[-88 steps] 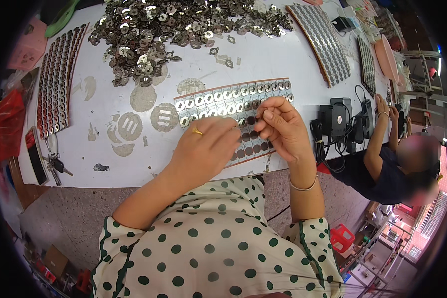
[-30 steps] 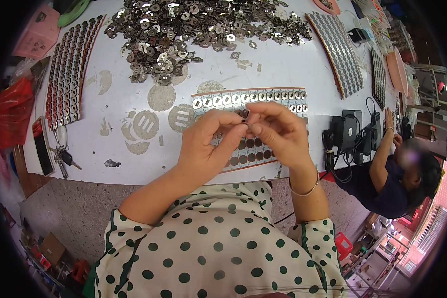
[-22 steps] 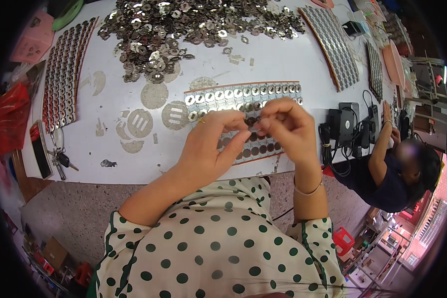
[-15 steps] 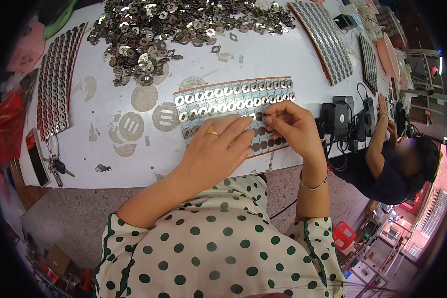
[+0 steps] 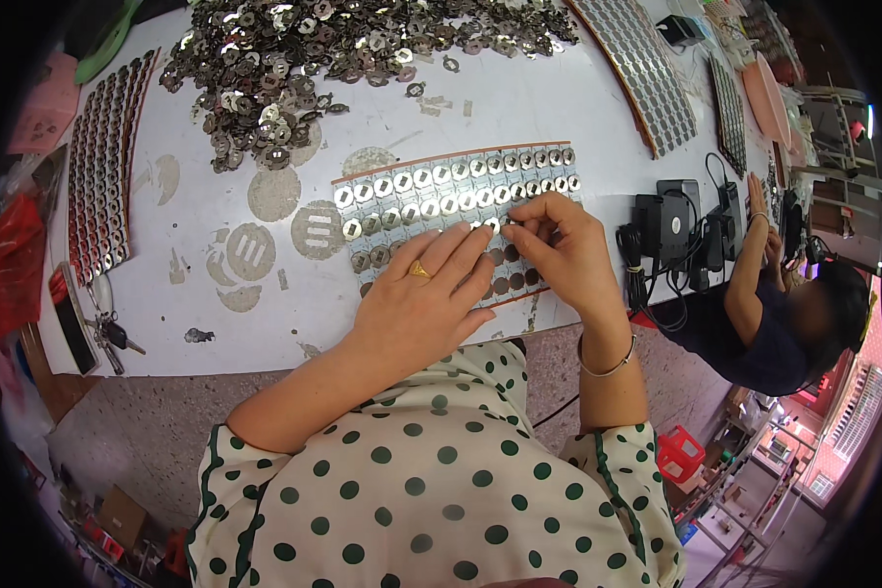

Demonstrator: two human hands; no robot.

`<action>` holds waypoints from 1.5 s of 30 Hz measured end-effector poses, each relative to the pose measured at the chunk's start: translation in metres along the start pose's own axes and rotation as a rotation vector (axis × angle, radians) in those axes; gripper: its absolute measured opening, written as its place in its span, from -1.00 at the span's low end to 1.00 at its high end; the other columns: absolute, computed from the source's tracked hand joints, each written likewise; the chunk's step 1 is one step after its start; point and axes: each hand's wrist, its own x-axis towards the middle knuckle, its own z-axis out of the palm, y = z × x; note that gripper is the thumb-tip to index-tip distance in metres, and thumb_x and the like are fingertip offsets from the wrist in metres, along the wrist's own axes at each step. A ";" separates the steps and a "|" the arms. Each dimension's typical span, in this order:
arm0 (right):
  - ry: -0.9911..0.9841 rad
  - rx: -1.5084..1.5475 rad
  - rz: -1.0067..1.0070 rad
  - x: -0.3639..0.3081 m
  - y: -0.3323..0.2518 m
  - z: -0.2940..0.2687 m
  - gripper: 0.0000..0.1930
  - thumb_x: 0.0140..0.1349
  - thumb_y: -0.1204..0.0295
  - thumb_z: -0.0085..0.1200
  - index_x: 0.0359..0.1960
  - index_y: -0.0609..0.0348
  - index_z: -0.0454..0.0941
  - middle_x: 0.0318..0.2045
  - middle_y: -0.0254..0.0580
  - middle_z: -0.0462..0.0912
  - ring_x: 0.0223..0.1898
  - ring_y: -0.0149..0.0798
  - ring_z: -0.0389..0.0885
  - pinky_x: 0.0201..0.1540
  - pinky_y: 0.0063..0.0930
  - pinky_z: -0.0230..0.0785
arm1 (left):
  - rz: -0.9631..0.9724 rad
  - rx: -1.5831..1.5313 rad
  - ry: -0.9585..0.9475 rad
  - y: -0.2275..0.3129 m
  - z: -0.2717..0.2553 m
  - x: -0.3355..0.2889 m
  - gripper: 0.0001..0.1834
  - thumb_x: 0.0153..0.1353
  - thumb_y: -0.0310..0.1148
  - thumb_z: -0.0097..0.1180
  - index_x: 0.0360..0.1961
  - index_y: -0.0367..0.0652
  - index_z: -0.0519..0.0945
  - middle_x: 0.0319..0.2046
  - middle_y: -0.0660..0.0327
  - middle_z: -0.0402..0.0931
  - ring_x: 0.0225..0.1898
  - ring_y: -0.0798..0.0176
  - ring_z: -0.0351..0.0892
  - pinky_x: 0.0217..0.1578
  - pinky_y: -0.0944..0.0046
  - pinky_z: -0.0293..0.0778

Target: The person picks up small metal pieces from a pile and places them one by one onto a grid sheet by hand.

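Note:
A panel (image 5: 392,214) of round cells in rows lies on the white table in front of me. Its far rows carry shiny metal pieces with a dark centre opening; some nearer cells show plain dark discs. My left hand (image 5: 416,294), with a gold ring, rests flat across the panel's near left part, fingers stretched out, hiding cells below. My right hand (image 5: 566,253) pinches thumb and forefinger together over the panel's middle rows, just right of the left fingertips. Whatever sits in that pinch is too small to make out. Beyond the panel spreads a heap of loose metal pieces (image 5: 294,69).
Similar panels stand at the left (image 5: 113,167) and far right (image 5: 637,73). Black power adapters (image 5: 668,230) with cables lie right of my hand. Keys (image 5: 118,336) lie beside a dark flat object (image 5: 73,318) near the left edge. A co-worker's arm (image 5: 748,269) reaches onto the table's right side.
My right hand has shifted slightly left along the panel, its pinch now close to the left fingertips. My left hand stays flat in nearly the same place. The view has tilted a little.

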 end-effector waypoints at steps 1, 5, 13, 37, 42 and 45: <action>0.008 -0.011 -0.021 -0.001 0.000 0.000 -0.84 0.21 0.56 0.33 -0.20 0.27 0.63 -0.48 -0.31 0.60 -0.51 -0.52 0.52 -0.42 -0.56 0.42 | 0.002 0.011 0.001 0.000 0.000 0.000 -0.47 0.22 -0.03 0.32 0.10 -0.13 0.59 0.34 0.15 0.42 0.37 0.12 0.35 0.37 0.05 0.19; -0.012 -0.089 -0.051 -0.003 -0.011 -0.001 -0.84 0.20 0.53 0.34 -0.22 0.24 0.63 -0.47 -0.23 0.63 -0.52 -0.38 0.57 -0.40 -0.49 0.45 | 0.007 0.035 0.002 -0.001 -0.001 0.000 -0.48 0.25 -0.02 0.28 0.09 -0.14 0.60 0.33 0.15 0.43 0.37 0.12 0.35 0.38 0.04 0.17; 0.090 -0.378 -0.397 0.043 -0.048 -0.002 -0.83 0.22 0.59 0.30 -0.15 0.23 0.67 -0.33 -0.22 0.70 -0.42 -0.33 0.62 -0.39 -0.45 0.47 | 0.027 0.076 0.029 -0.001 -0.003 -0.004 -0.50 0.17 -0.07 0.31 0.04 -0.17 0.61 0.26 0.11 0.49 0.31 0.10 0.42 0.31 0.04 0.27; -0.220 0.853 -0.016 0.059 -0.038 0.006 -0.73 0.39 0.59 0.15 0.10 0.31 0.58 -0.25 -0.28 0.64 -0.20 -0.36 0.70 -0.18 -0.52 0.61 | 0.017 0.025 0.084 -0.007 -0.007 -0.007 -0.49 0.11 -0.10 0.37 0.02 -0.16 0.61 0.24 0.14 0.51 0.26 0.11 0.45 0.26 0.03 0.32; -0.187 1.236 -0.033 0.036 -0.017 0.002 -0.85 0.45 0.50 0.13 -0.02 0.25 0.58 -0.26 -0.22 0.65 -0.30 -0.40 0.61 -0.25 -0.60 0.47 | 0.009 0.022 0.081 -0.007 -0.007 -0.005 -0.50 0.11 -0.12 0.38 0.01 -0.16 0.63 0.24 0.15 0.52 0.27 0.10 0.45 0.25 0.04 0.33; -0.037 1.144 0.173 0.024 -0.023 -0.005 -0.89 0.39 0.54 0.20 -0.09 0.23 0.59 -0.29 -0.23 0.68 -0.33 -0.44 0.63 -0.30 -0.64 0.52 | 0.007 0.030 0.076 -0.007 -0.007 -0.005 -0.50 0.11 -0.11 0.38 0.01 -0.15 0.64 0.24 0.16 0.52 0.27 0.11 0.44 0.25 0.03 0.32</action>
